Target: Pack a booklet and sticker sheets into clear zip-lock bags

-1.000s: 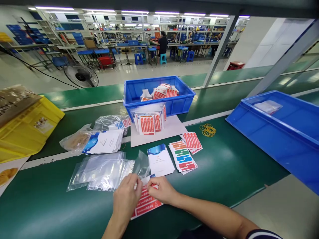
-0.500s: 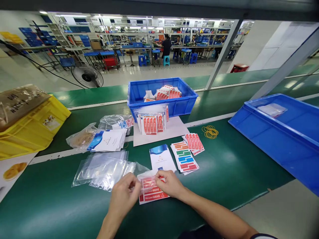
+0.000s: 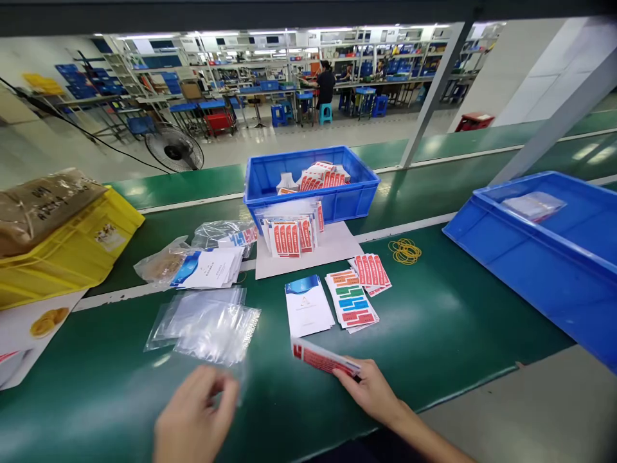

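My right hand point(image 3: 369, 389) pinches a thin pack of red-and-white label sheets point(image 3: 318, 357), tilted nearly edge-on above the green bench. To the left, my left hand point(image 3: 197, 408) is blurred, its fingers curled with a clear plastic bag point(image 3: 241, 386) faintly showing beside them. Beyond that hand lies a pile of clear zip bags point(image 3: 216, 331). White booklets with a blue top point(image 3: 308, 308) are stacked just past the held sheets. Beside them are multicoloured label sheets point(image 3: 351, 302) and red label sheets point(image 3: 372, 273).
Filled bags point(image 3: 286, 238) lean against a blue bin point(image 3: 313, 173) on grey card. Another blue bin point(image 3: 530, 225) stands right, a yellow crate point(image 3: 110, 238) left. Yellow rubber bands point(image 3: 405, 251), more booklets point(image 3: 207, 268) and a fan point(image 3: 174, 151) are also around. A person point(image 3: 326, 83) sits far back.
My left hand has drawn away to the left and nearer to me. My right hand has moved right, lifting and tilting the red label sheets, which lay flatter between both hands before.
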A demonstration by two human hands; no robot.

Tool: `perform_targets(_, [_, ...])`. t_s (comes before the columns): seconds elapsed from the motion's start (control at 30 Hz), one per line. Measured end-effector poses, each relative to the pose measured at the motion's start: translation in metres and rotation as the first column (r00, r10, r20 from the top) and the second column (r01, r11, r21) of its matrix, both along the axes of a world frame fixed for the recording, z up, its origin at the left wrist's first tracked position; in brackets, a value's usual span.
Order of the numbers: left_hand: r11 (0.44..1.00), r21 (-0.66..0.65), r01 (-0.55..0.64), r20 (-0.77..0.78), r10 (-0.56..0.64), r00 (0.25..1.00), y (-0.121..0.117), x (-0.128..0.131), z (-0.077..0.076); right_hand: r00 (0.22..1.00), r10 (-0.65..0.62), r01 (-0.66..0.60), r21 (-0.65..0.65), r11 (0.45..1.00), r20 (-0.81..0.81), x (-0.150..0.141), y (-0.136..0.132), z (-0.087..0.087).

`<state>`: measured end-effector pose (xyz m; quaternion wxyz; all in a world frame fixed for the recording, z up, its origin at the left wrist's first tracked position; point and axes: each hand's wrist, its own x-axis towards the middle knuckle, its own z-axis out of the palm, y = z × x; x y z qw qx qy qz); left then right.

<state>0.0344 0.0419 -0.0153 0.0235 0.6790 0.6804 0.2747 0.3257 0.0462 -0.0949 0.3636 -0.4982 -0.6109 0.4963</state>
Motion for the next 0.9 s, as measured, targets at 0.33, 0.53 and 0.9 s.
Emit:
perform_targets(0.33, [0.928,-0.345,0.141,-0.022,-0.158,0.987,-0.001,0.092,-0.067,0.926,-0.147,0.045,-0.287,0.957,-0.346,0.009,-0.020,0.016])
perform_targets(0.53, [0.908,-0.371,0.197,-0.020,-0.220,0.975,0.002,0.099,-0.067,0.924,-0.182,0.082,-0.291,0.953,-0.335,0.018,-0.035,0.013])
perform_targets(0.9, [0.834,-0.399,0.381,-0.027,-0.426,0.905,0.002,0.104,-0.075,0.848,-0.034,-0.239,-0.439,0.866,-0.529,0.014,-0.038,0.012])
